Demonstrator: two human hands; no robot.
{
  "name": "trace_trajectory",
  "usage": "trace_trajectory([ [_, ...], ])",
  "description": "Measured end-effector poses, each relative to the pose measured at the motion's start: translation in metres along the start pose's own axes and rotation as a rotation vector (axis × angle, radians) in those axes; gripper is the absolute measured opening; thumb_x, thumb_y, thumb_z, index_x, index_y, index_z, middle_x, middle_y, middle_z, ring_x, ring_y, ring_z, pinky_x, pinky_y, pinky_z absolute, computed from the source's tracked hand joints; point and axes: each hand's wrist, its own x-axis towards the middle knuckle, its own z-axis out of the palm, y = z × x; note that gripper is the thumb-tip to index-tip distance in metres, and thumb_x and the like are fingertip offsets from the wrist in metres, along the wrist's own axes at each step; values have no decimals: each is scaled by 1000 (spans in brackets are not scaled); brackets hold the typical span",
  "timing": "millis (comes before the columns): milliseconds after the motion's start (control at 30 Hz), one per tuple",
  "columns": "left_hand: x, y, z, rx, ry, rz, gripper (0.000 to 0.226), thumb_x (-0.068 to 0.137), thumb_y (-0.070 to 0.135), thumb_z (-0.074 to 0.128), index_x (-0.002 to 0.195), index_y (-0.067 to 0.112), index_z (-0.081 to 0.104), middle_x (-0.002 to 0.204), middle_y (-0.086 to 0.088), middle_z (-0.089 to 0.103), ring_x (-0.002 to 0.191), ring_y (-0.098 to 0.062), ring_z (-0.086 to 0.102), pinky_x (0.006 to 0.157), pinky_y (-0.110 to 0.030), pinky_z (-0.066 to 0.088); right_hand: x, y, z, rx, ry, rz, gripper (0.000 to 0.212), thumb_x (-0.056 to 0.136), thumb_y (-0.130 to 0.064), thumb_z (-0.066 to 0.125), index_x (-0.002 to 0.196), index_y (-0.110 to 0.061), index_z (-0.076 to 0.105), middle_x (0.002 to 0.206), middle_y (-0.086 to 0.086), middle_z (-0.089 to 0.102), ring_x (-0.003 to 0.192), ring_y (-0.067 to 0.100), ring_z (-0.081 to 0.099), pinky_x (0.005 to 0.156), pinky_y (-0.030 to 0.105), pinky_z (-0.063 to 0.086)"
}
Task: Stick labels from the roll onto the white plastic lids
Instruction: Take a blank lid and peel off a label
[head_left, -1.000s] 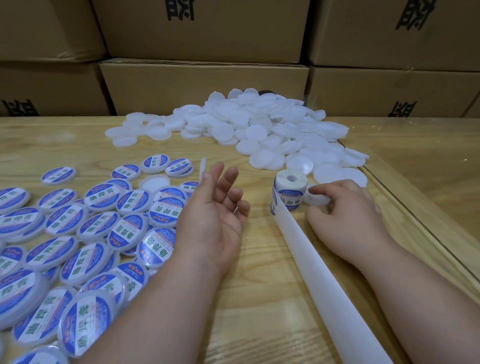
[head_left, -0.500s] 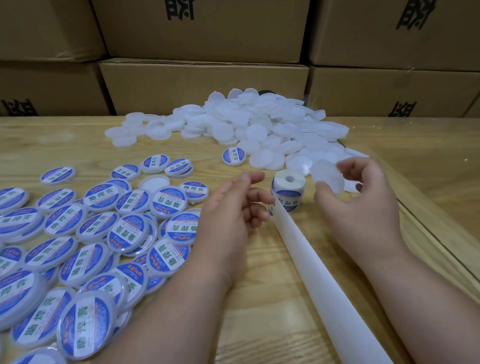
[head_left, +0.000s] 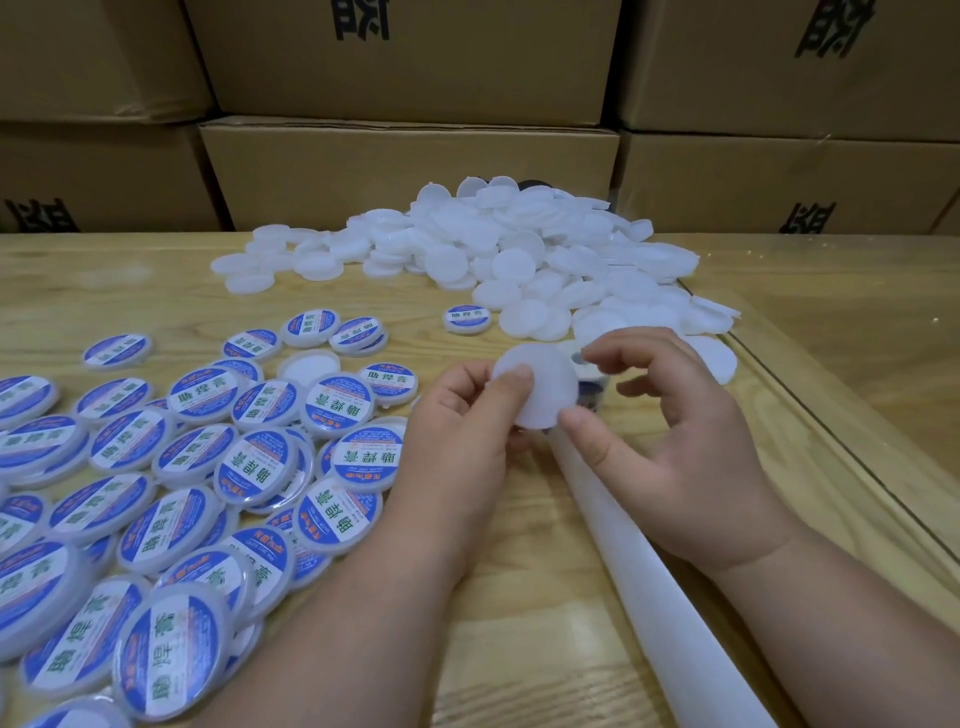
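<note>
- hands first: left hand (head_left: 457, 415) and right hand (head_left: 670, 431) both pinch one plain round white plastic lid (head_left: 537, 387) by its rim, thumbs on the near face, held up above the wooden table (head_left: 519, 597).
- roll of blue-and-white labels (head_left: 589, 392) sits right behind that lid, mostly hidden, and its long white backing strip (head_left: 639, 571) runs toward the near edge between the forearms.
- heap of blank white lids (head_left: 519, 249) fills the far middle, close to the stacked brown cardboard boxes (head_left: 405, 166), which are shut so can't tell what's in them.
- labelled lids with blue-rimmed stickers (head_left: 171, 483) crowd the left side. one stray labelled lid (head_left: 467, 318) lies just beside the heap.
- bare wood shows at the right, past a glass edge (head_left: 810, 415).
</note>
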Motion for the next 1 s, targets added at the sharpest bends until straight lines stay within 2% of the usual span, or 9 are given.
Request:
trace_trajectory([
  [67,2,2,-1,-64,50,-19,14,77,26,65,64,30,69,86,-7,72,73,-20,63,58,-28,47,-1,0,0,43,6,73,22,81,-36,72,92,-19,66,86,-12,64,78,11,60,69,21,46],
  [133,1,4,-2,-107,53,-26,13,86,19,61,74,22,63,99,-10,77,81,-27,68,61,-31,48,-2,0,2,80,0,145,19,82,-35,72,76,-19,66,67,-8,62,57,11,52,54,17,41],
  [233,0,4,-2,-134,31,-25,12,95,9,51,84,14,49,105,-11,78,82,-25,74,63,-31,52,-5,1,3,67,-50,224,40,80,-55,67,66,-18,67,56,0,58,50,14,46,48,17,36],
  [367,2,3,-2,-135,42,-6,8,74,16,54,79,13,49,101,-9,78,84,-24,75,58,-28,54,-5,6,3,47,-199,329,44,81,-58,65,66,-17,65,49,-11,46,48,3,39,47,15,32],
  [533,5,-3,-4,8,63,16,10,70,20,58,67,22,67,87,-3,75,78,-19,69,67,-35,52,-5,8,3,109,-305,347,24,85,-35,75,68,-21,65,54,-15,50,51,1,42,49,13,34],
  [700,7,-8,-3,34,59,56,24,69,17,59,93,20,54,79,3,69,73,-15,68,62,-29,52,-5,5,0,155,-357,340,21,82,-25,69,64,-20,58,59,-9,51,55,4,44,53,16,36],
  [800,6,-8,-2,27,70,44,34,70,15,59,104,23,61,79,3,64,74,-16,66,66,-30,51,-3,2,0,213,-326,314,23,78,-19,63,57,-20,52,75,1,62,67,10,54,60,17,39],
  [900,7,-9,-3,81,52,38,32,69,13,57,95,25,71,76,6,64,81,-17,68,73,-33,54,-2,2,0,274,-316,318,21,77,-12,60,56,-13,54,100,-7,74,92,11,68,70,19,46],
  [1000,5,-9,-3,127,49,20,31,66,13,55,78,34,74,86,7,74,99,-17,72,93,-44,58,-3,4,-2,268,-337,317,23,82,3,60,60,-1,54,110,-14,75,107,10,67,79,23,47],
])
